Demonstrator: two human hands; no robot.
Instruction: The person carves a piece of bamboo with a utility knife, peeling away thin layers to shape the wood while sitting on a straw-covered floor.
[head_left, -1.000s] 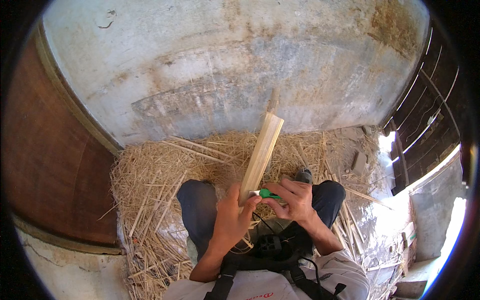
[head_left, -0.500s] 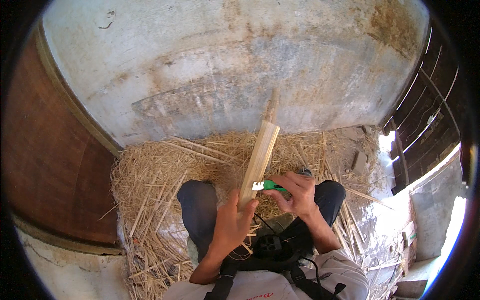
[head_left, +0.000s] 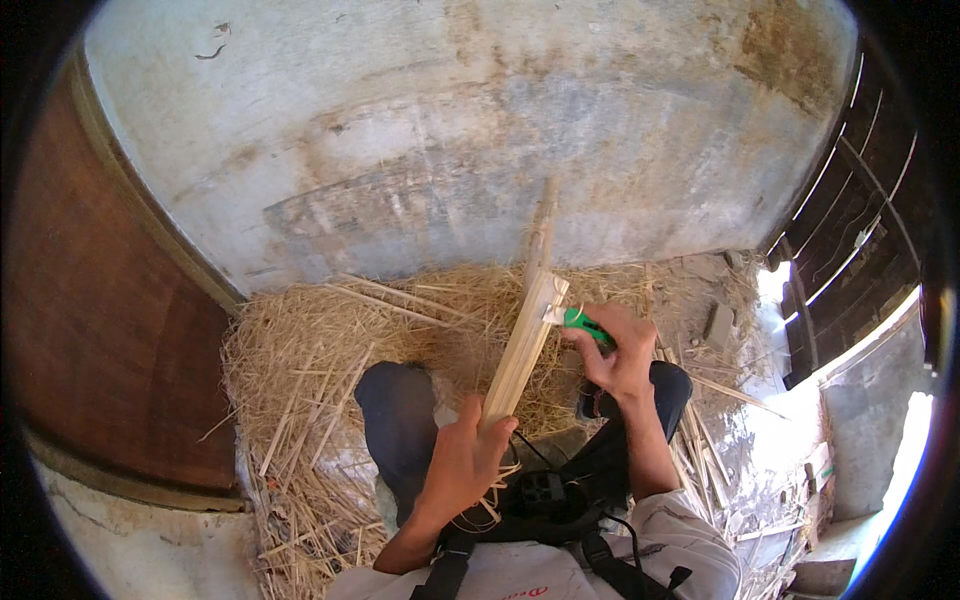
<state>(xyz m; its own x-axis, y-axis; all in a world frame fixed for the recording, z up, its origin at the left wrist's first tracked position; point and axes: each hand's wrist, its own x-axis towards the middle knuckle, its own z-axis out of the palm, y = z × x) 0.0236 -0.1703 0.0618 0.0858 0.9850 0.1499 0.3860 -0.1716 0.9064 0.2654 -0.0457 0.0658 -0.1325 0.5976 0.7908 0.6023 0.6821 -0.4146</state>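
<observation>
Here, hands [head_left: 463, 462] [head_left: 622, 362] curled: left round long, ridged wood [head_left: 523, 348], right round green, flat-bladed knife [head_left: 588, 326].

Daylight glares through the plank wall [head_left: 850, 325] at right, bleaching the floor [head_left: 768, 412] at lower right; fisheye distortion bows the plastered wall [head_left: 420, 130] within black corners.
</observation>
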